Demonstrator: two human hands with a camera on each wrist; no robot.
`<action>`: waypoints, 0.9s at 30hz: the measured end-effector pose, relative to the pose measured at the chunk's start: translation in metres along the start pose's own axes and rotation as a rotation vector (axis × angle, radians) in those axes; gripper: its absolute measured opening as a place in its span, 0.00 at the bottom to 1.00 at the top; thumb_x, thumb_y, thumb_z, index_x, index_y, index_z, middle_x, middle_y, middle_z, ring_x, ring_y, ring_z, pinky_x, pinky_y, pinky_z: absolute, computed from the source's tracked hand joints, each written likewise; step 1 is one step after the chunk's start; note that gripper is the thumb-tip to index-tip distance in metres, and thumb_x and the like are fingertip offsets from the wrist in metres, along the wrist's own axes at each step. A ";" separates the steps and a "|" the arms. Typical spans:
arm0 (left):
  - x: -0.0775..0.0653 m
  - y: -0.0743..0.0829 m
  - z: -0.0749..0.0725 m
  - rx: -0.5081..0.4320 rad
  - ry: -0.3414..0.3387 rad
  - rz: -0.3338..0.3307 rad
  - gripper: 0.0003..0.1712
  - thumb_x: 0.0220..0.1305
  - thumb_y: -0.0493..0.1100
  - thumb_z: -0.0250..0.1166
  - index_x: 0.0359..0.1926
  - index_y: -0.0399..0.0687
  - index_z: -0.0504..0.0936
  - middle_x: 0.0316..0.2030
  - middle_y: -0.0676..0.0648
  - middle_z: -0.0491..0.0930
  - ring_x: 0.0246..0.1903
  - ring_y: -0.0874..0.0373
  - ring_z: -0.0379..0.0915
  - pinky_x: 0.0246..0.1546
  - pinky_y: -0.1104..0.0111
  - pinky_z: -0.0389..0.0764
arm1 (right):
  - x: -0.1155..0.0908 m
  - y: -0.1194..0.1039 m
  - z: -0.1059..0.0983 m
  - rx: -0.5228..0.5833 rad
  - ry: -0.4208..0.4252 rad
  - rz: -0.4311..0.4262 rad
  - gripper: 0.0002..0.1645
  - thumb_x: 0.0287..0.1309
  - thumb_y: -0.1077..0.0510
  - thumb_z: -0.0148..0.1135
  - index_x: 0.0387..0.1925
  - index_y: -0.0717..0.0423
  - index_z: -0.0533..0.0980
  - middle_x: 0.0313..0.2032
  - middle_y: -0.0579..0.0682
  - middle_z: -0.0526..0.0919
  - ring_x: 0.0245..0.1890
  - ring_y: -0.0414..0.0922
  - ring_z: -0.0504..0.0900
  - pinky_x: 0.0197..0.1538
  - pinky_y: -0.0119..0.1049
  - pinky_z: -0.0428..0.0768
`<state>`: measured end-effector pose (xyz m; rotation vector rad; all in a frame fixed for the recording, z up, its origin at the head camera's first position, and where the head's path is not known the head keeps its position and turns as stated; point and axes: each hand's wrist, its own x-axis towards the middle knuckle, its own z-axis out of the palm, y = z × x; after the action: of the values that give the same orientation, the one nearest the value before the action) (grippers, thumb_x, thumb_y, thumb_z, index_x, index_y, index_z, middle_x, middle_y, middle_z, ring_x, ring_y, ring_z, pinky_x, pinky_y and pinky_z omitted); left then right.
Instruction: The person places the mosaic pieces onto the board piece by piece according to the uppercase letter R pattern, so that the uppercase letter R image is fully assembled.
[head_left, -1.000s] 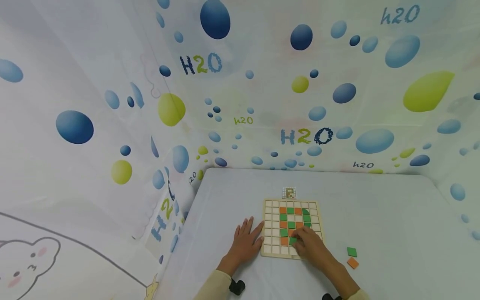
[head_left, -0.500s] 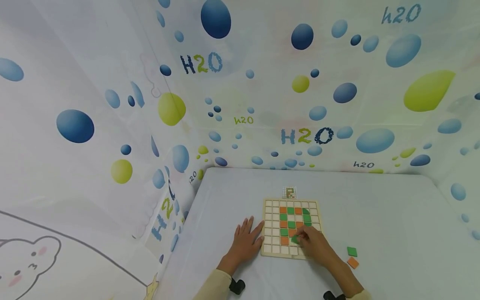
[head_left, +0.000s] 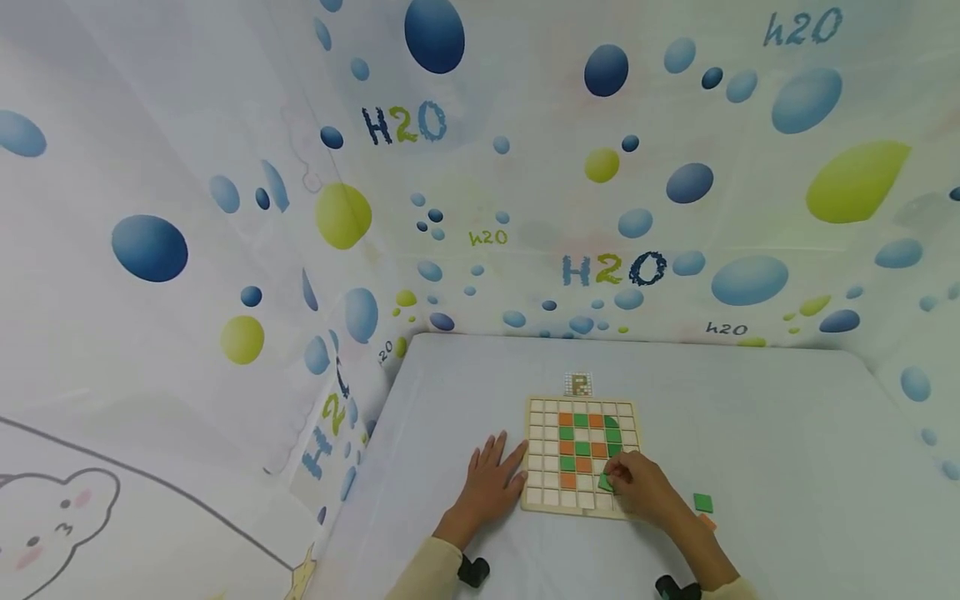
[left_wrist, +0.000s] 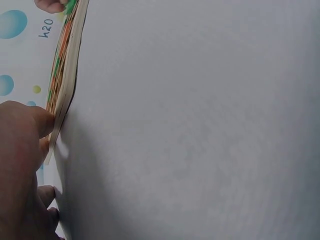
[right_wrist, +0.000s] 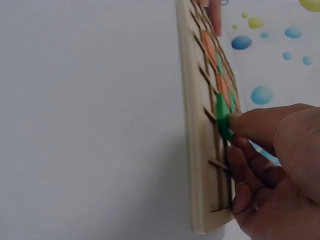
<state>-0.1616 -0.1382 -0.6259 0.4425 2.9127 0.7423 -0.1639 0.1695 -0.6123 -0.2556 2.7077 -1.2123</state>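
A light wooden grid board [head_left: 550, 498] lies on the table, with orange tiles [head_left: 568, 481] and green tiles [head_left: 581, 449] set in several of its cells. Over the board's lower right part, my right hand [head_left: 637, 487] pinches a green tile [right_wrist: 223, 117] between thumb and fingers; in the right wrist view the tile is tilted, right at the grid's ridges. My left hand [head_left: 491, 479] rests flat beside the board with fingers spread, thumb and index at its left edge. In the left wrist view, those fingers [left_wrist: 42, 120] touch the board's side.
A small printed pattern card [head_left: 578, 384] lies just beyond the board. Right of the board sit a loose green tile [head_left: 702, 502] and an orange tile [head_left: 707, 522], partly hidden by the right forearm. A patterned curtain [head_left: 525, 183] stands behind the white table [head_left: 465, 367].
My right hand has lifted the green tile from a lower cell beside the orange one and carried it to the right. My left hand has stayed at the board's edge.
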 end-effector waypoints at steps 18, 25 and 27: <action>0.001 -0.004 0.002 0.007 -0.002 -0.004 0.31 0.82 0.54 0.52 0.81 0.57 0.66 0.82 0.36 0.54 0.82 0.34 0.46 0.77 0.35 0.50 | -0.005 -0.001 0.014 -0.094 0.016 -0.007 0.11 0.64 0.60 0.74 0.47 0.50 0.82 0.40 0.42 0.77 0.40 0.37 0.74 0.45 0.34 0.79; 0.001 -0.003 0.002 0.009 0.000 -0.001 0.31 0.82 0.54 0.52 0.80 0.57 0.66 0.82 0.35 0.55 0.81 0.34 0.48 0.76 0.35 0.51 | -0.005 0.002 0.015 -0.143 0.036 -0.029 0.12 0.65 0.61 0.73 0.48 0.50 0.83 0.42 0.42 0.78 0.41 0.38 0.75 0.45 0.36 0.79; 0.002 -0.003 0.002 0.011 -0.004 -0.008 0.31 0.82 0.54 0.52 0.81 0.57 0.66 0.82 0.36 0.55 0.81 0.34 0.47 0.77 0.35 0.51 | -0.004 0.002 0.016 -0.164 0.042 -0.047 0.12 0.65 0.60 0.73 0.48 0.49 0.83 0.42 0.42 0.78 0.43 0.39 0.76 0.47 0.39 0.79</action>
<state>-0.1638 -0.1393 -0.6293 0.4326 2.9148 0.7241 -0.1567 0.1601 -0.6236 -0.3189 2.8560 -1.0190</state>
